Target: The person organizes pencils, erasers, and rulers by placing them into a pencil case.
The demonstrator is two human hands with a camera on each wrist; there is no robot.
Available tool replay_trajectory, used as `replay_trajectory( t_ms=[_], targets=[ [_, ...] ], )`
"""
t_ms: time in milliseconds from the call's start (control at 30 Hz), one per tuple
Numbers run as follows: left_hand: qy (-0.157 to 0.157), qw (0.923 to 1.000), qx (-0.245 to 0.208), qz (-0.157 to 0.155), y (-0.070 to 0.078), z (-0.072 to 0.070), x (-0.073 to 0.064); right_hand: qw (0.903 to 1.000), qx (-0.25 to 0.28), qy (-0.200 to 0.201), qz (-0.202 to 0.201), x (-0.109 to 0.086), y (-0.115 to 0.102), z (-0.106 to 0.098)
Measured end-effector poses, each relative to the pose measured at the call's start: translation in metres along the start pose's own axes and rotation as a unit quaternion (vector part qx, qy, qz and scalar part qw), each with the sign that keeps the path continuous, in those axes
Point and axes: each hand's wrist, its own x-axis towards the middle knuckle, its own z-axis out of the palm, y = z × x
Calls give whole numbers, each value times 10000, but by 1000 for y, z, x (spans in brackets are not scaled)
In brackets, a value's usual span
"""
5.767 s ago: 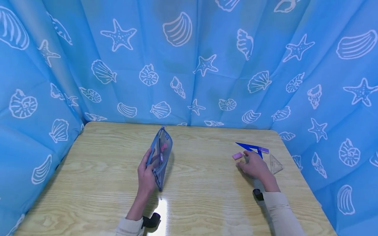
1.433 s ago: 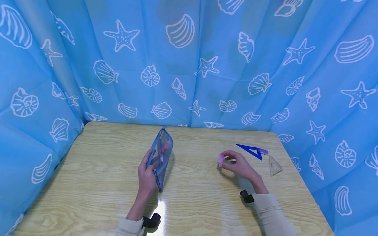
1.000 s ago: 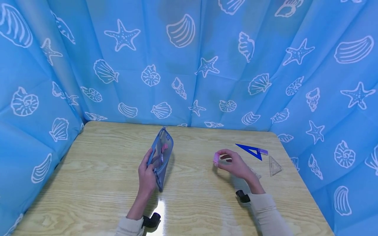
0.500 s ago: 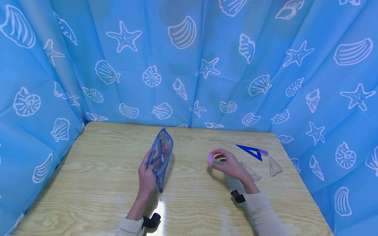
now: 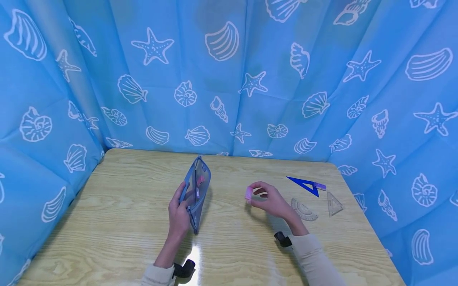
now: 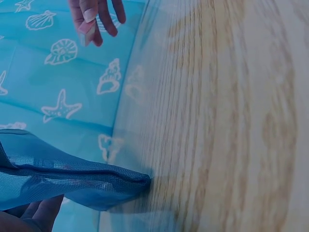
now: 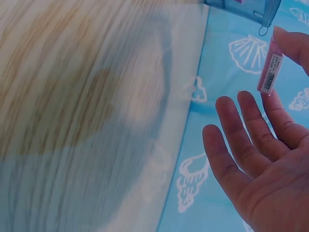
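At the table [image 5: 236, 242], the left hand [image 5: 178, 217] grips a gaping pouch [image 5: 202, 195]; the right hand [image 5: 269, 200], near a protractor [image 5: 303, 210], pinches a block [image 5: 248, 193] between thumb and finger

The left hand [image 5: 179, 217] curls in a grip, its thumb [image 5: 183, 205] bent, its forearm [image 5: 165, 253] reaching forward. The right hand [image 5: 270, 200] is raised in a pinch of thumb and forefinger [image 7: 281, 118] — its other three fingers [image 7: 231, 118] fanned and slightly bent — while the right forearm [image 5: 297, 225] slants inward. Pale sleeves [image 5: 316, 254] end near both wrists.
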Motion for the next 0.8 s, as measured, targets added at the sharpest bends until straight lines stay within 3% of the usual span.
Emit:
replay_trajectory(
  t_ms=[500, 800],
  targets=[
    [14, 10000, 58, -25, 1, 1, -1, 9998, 110, -102, -151, 9, -14, 10],
    [0, 10000, 62, 13, 1, 1, 0, 9995, -127, -135, -258, 24, -23, 13]
  ],
)
